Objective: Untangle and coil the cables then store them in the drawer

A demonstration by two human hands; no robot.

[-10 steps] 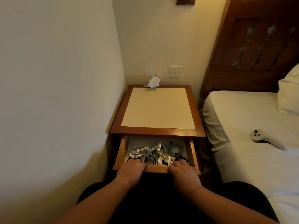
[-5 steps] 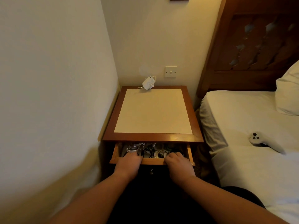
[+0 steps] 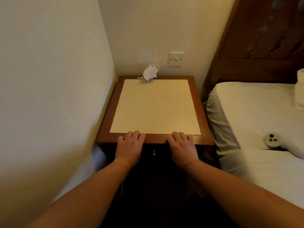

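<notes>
Drawer (image 3: 154, 148) under left grip (image 3: 130, 145), right grip (image 3: 182, 146)

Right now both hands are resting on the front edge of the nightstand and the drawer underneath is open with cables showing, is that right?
Not quite: the drawer is shut and no cables show. In the head view the left hand and right hand do rest on the front edge of the nightstand.

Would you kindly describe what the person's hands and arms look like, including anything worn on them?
The left hand and right hand are bare: no gloves, and no rings that I can make out. Both wrists carry no watch or band, and both forearms are uncovered, with no sleeve in view.
</notes>
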